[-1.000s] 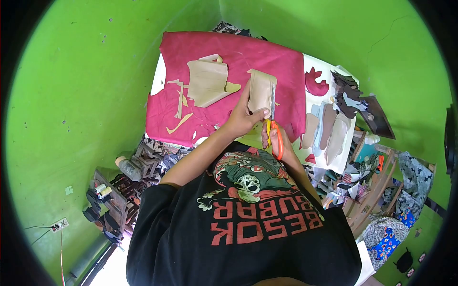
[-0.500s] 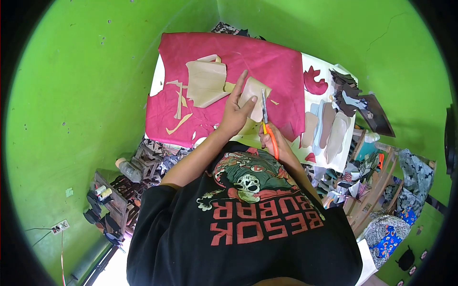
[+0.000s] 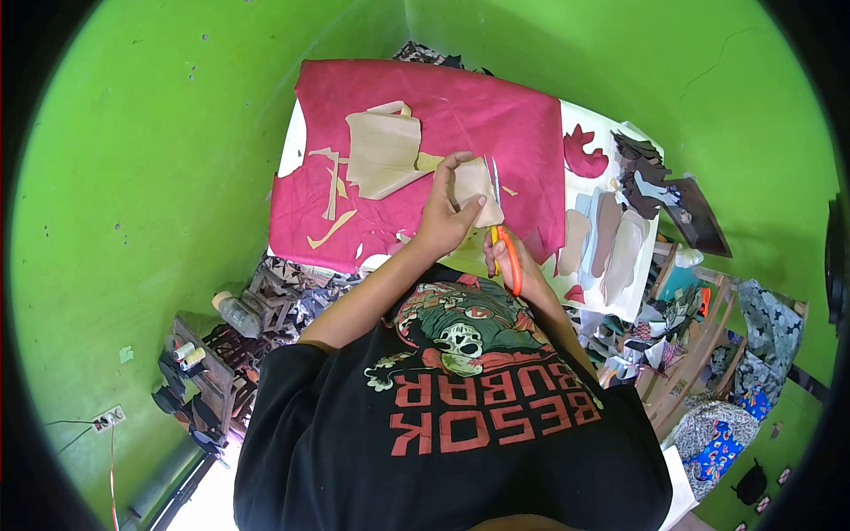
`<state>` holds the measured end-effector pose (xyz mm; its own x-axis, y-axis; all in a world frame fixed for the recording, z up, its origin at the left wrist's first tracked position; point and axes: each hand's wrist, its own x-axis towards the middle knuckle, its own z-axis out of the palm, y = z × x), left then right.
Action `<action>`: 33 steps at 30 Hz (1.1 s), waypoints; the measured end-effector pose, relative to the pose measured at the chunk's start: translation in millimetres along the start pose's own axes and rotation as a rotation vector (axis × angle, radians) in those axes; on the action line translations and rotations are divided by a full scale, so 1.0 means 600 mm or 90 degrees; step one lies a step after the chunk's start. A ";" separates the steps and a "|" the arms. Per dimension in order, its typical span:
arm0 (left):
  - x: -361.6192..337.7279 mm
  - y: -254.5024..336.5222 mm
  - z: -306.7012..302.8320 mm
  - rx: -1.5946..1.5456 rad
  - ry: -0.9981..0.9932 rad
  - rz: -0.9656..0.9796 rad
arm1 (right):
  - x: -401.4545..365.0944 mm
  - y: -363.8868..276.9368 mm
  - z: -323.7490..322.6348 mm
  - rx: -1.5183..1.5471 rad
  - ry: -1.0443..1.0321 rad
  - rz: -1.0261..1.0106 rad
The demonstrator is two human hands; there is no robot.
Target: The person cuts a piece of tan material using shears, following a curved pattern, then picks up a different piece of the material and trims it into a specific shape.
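My left hand [image 3: 445, 215] grips a small tan piece of material [image 3: 475, 185] and holds it up over the red cloth [image 3: 460, 106]. My right hand [image 3: 508, 258] is closed on orange-handled scissors [image 3: 502, 239], whose blades run along the right edge of the tan piece. A larger tan sheet [image 3: 382, 153] lies on the red cloth to the left of my hands, with thin tan offcuts [image 3: 334, 228] near it.
Right of the red cloth, a white table surface [image 3: 580, 115] carries several tan and grey cut shapes [image 3: 611, 232], a red cut shape [image 3: 587, 159] and dark pieces [image 3: 639, 168]. Piles of fabric [image 3: 726, 425] lie lower right. A rack with thread spools [image 3: 190, 354] stands lower left.
The tan piece has been turned in my left hand and looks smaller, its corner now pointing down. The scissors have shifted slightly and stay at its right edge.
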<state>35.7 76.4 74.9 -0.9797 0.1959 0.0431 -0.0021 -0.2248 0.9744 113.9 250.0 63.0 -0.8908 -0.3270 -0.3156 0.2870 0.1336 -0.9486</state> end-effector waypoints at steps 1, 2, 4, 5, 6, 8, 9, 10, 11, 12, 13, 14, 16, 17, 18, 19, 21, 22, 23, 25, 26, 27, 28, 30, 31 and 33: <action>0.000 0.003 0.000 0.000 0.000 0.000 | 0.000 0.004 -0.002 -0.005 -0.008 0.005; 0.000 0.007 0.000 0.045 0.005 0.021 | -0.001 0.006 -0.003 -0.010 -0.015 0.011; 0.001 0.011 -0.001 0.090 0.009 0.043 | 0.001 0.008 -0.010 -0.050 -0.013 -0.003; 0.002 0.009 -0.002 0.111 0.006 0.053 | 0.001 0.009 -0.012 -0.090 -0.011 -0.016; 0.002 0.009 -0.002 0.133 0.003 0.063 | 0.000 0.007 -0.014 -0.090 -0.010 -0.016; 0.003 0.007 0.003 0.073 0.008 0.031 | -0.001 0.004 -0.016 -0.124 -0.006 0.006; 0.005 0.007 0.004 0.014 0.013 -0.001 | -0.001 0.003 -0.016 -0.124 -0.005 0.006; 0.007 0.005 0.003 0.014 0.013 0.000 | -0.002 0.003 -0.016 -0.119 -0.010 0.012; 0.009 0.002 0.001 -0.004 0.020 0.014 | -0.003 0.002 -0.015 -0.113 -0.014 0.019; 0.010 -0.001 -0.001 -0.021 0.028 0.028 | -0.003 0.000 -0.015 -0.112 -0.015 0.020; 0.009 -0.004 -0.004 -0.021 0.028 0.027 | -0.004 -0.004 -0.014 -0.109 -0.026 0.016; 0.008 -0.007 -0.006 -0.013 0.028 0.033 | -0.004 -0.006 -0.013 -0.106 -0.036 0.013; 0.008 -0.004 -0.007 -0.005 0.027 0.037 | -0.002 -0.002 -0.015 -0.106 -0.047 0.011; 0.008 -0.002 -0.009 0.024 0.024 0.059 | -0.001 -0.001 -0.015 -0.107 -0.059 0.008; 0.009 0.002 -0.009 0.053 0.022 0.081 | -0.001 -0.011 -0.012 -0.106 -0.060 0.008; 0.012 0.005 -0.008 0.054 0.023 0.081 | -0.004 -0.024 -0.009 -0.116 -0.053 -0.009; 0.018 0.010 -0.004 0.111 0.081 0.150 | -0.008 -0.034 -0.007 -0.126 -0.045 -0.025; 0.018 0.013 -0.002 0.111 0.080 0.150 | -0.009 -0.034 -0.008 -0.126 -0.054 -0.014; 0.018 0.017 -0.001 0.114 0.108 0.144 | -0.009 -0.035 -0.008 -0.126 -0.064 -0.002; 0.018 0.020 0.001 0.118 0.135 0.138 | -0.012 -0.039 -0.007 -0.125 -0.067 0.004; 0.020 0.021 0.002 0.038 0.143 0.119 | -0.014 -0.040 -0.006 -0.124 -0.071 0.011; 0.021 0.021 0.003 -0.042 0.152 0.100 | -0.014 -0.038 -0.007 -0.124 -0.071 0.011; 0.020 0.011 -0.002 -0.042 0.152 0.099 | -0.015 -0.033 -0.007 -0.117 -0.076 0.012; 0.019 -0.008 -0.014 -0.087 0.128 -0.019 | -0.016 -0.030 -0.007 -0.110 -0.081 0.015; 0.018 -0.010 -0.015 -0.088 0.128 -0.019 | -0.016 -0.030 -0.007 -0.120 -0.075 0.012; 0.018 -0.011 -0.016 -0.108 0.114 -0.026 | -0.015 -0.029 -0.007 -0.130 -0.069 0.008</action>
<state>23.2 71.0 66.8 -0.9979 0.0394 -0.0505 -0.0617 -0.3805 0.9227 115.4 254.7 82.7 -0.8409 -0.4217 -0.3392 0.2112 0.3213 -0.9231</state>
